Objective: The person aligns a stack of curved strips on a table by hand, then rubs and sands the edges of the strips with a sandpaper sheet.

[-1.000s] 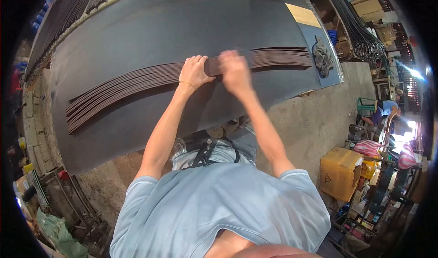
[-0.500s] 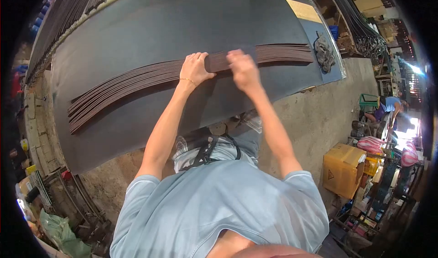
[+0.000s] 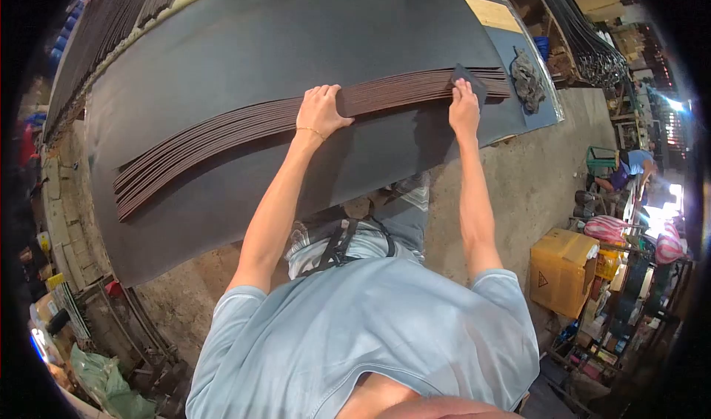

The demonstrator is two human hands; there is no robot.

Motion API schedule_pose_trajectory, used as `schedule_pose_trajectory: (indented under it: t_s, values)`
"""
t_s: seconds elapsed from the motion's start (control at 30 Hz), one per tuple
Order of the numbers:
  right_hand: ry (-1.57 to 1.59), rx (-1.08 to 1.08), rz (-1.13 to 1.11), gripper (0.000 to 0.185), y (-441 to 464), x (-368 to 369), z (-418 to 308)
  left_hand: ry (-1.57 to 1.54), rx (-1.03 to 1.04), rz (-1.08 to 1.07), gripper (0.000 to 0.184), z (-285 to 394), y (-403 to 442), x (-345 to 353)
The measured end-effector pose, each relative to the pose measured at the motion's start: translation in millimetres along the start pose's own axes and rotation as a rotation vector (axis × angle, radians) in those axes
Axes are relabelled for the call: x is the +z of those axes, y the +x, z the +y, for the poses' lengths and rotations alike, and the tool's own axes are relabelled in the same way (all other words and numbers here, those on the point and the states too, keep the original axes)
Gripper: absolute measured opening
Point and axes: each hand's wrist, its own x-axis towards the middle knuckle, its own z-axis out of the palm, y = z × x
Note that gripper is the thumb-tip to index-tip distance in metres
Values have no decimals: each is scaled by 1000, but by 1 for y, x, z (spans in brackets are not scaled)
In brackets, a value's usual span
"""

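**Left hand clamped over a bundle of brown strips, right hand holding a dark piece near its right end**

A person in a grey-blue shirt [image 3: 363, 330] stands at a broad counter [image 3: 244, 45] with a dark, smooth top. Across it lies a bundle of long brown strips [image 3: 400, 93], set edge to edge in a gentle curve. The strips fan apart slightly at both ends.

The left hand [image 3: 318, 110], with a thin bracelet [image 3: 311, 131] at its wrist, is clamped across the bundle near its middle: the fingers reach over to the far edge and the thumb lies along the near one. The right hand [image 3: 464, 112] is farther along, towards the right end, its fingers together on a small dark piece [image 3: 474, 83] that lies over the strips; whether this is cloth or a stiffer sheet cannot be told.

Just beyond that end, a crumpled dark cloth [image 3: 527, 82] rests on a bluish part of the counter, with a pale yellowish panel [image 3: 492, 13] farther back. More dark strips [image 3: 592, 60] hang in a mass past the counter's right side.

On the floor [image 3: 511, 175] to the right stands a cardboard box [image 3: 561, 272]. Beyond it, another person [image 3: 631, 169] in a blue top bends beside a green frame [image 3: 598, 158].
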Motion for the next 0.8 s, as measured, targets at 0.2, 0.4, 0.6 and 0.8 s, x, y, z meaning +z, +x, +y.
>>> schedule_pose_trajectory:
  t_s: [0.2,0.4,0.6,0.8]
  values:
    - [100,-280,-3,26,-13,35,-118,-9,4,5,76,-4,-2,0]
    - [-215,16,74,28,-1,18,35,2,3,2,76,-2,-1,2]
    - [184,-337,-92,32,-28,41,-143,9,-1,-1,77,-4,-3,-2]
    - [-63,-17,-27,29,-4,2,4,19,-8,-20,77,-1,-2,0]
